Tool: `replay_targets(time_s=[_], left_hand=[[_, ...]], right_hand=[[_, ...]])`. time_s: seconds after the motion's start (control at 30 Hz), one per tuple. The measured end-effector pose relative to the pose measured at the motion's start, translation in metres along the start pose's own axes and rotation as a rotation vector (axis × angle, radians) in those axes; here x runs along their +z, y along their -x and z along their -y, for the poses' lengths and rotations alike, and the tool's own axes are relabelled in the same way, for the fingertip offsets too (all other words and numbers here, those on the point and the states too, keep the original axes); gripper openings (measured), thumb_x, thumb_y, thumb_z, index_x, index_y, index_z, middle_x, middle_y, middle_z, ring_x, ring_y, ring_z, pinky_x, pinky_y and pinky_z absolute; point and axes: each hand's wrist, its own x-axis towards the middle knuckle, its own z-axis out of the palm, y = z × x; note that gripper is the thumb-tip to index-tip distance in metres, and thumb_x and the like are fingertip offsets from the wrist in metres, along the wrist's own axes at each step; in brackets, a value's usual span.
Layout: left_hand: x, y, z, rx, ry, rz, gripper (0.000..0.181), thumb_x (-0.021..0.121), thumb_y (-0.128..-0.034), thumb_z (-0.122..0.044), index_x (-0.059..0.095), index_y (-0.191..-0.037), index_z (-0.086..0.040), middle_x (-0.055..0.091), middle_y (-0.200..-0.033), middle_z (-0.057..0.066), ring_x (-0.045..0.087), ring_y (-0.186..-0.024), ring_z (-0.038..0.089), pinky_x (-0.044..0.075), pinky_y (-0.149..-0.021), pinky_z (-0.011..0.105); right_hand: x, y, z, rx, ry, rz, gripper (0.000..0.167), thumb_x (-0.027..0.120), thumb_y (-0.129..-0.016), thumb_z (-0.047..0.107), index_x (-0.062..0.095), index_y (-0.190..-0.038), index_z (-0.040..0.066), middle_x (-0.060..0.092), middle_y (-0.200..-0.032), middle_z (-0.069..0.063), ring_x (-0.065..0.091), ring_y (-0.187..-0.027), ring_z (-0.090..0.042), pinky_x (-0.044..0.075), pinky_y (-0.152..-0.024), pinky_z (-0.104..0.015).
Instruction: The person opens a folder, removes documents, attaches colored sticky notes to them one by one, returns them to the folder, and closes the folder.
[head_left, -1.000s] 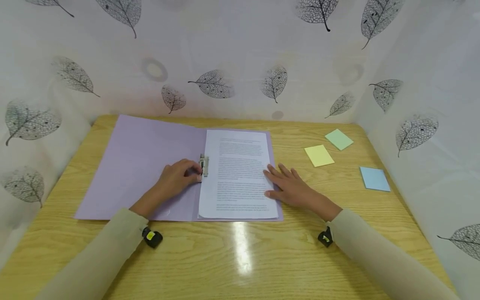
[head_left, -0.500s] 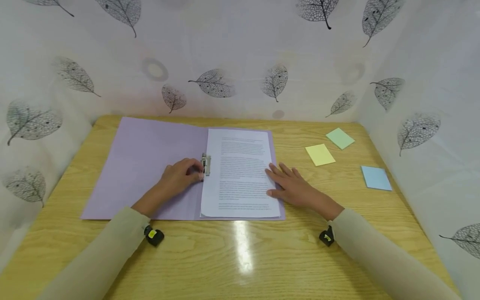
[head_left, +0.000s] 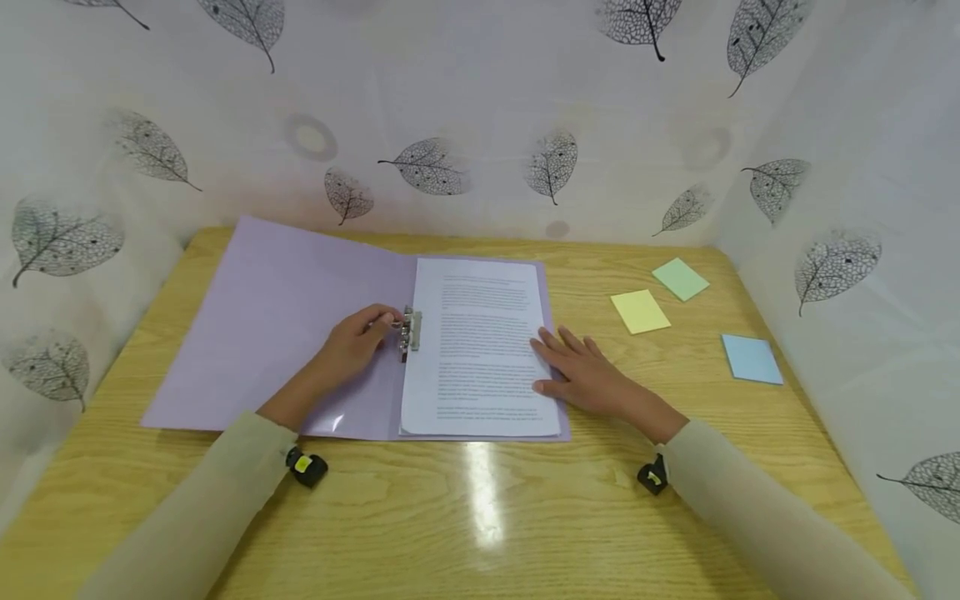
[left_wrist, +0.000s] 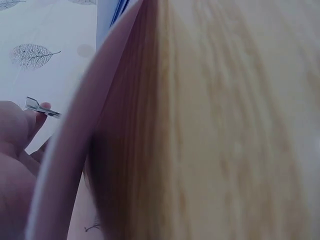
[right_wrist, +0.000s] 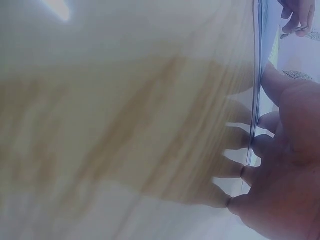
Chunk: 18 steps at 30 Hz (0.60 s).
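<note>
A lilac folder (head_left: 300,275) lies spread on the table, a stack of printed paper (head_left: 480,350) on its right half. At the stack's left edge sits the folder's metal clip (head_left: 415,331). My left hand (head_left: 347,346) pinches the clip's metal lever (left_wrist: 44,107) between thumb and fingers; in the left wrist view the lever stands raised. My right hand (head_left: 585,375) rests with spread, straight fingers on the right edge of the paper and folder. In the right wrist view its fingertips touch that edge.
To the right on the wooden table (head_left: 480,517) lie three sticky-note pads: yellow (head_left: 640,312), green (head_left: 680,279) and blue (head_left: 752,359). A leaf-patterned curtain (head_left: 480,108) borders the table at the back and sides. The folder's left cover lifts slightly off the table.
My left hand has moved up and a little left along the clip, uncovering its lower part. The folder's left cover has risen slightly. The right hand stays in place on the paper.
</note>
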Motion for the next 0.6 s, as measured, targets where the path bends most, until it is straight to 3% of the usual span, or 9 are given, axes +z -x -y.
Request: replay_targets(time_s=[0.1,0.3,0.6], left_hand=[[0.0007,0.0008,-0.0026,-0.015,0.008,-0.022,0.034,0.04,-0.1102,-0.03,0.062,-0.131,-0.013,0.066,-0.119,0.012,0.059,-0.097,0.026,0.044,-0.088,0.038],[0.0009,0.0014,-0.0072,-0.023,0.007,-0.048,0.036,0.055,-0.1042,-0.029,0.06,-0.137,-0.015,0.062,-0.136,0.011,0.059,-0.106,0.028,0.046,-0.091,0.04],[-0.0008,-0.0011,-0.0098,-0.032,0.053,-0.144,0.038,0.056,-0.1036,-0.036,0.062,-0.129,-0.01,0.066,-0.124,0.011,0.065,-0.094,0.025,0.051,-0.079,0.033]], right_hand=[[-0.0002,0.0001,0.0001,0.0,0.005,0.0,0.075,0.056,-0.102,0.042,0.022,-0.161,0.011,0.011,-0.168,-0.013,0.001,-0.154,-0.044,0.0,-0.12,-0.068],[0.0002,-0.0006,-0.001,0.0,0.005,0.0,0.075,0.056,-0.102,0.043,0.022,-0.161,0.011,0.011,-0.168,-0.013,0.001,-0.155,-0.043,0.0,-0.12,-0.068],[0.0028,-0.0022,-0.0033,-0.004,0.009,-0.008,0.075,0.055,-0.102,0.044,0.023,-0.161,0.01,0.013,-0.168,-0.014,0.002,-0.154,-0.045,0.001,-0.119,-0.07]])
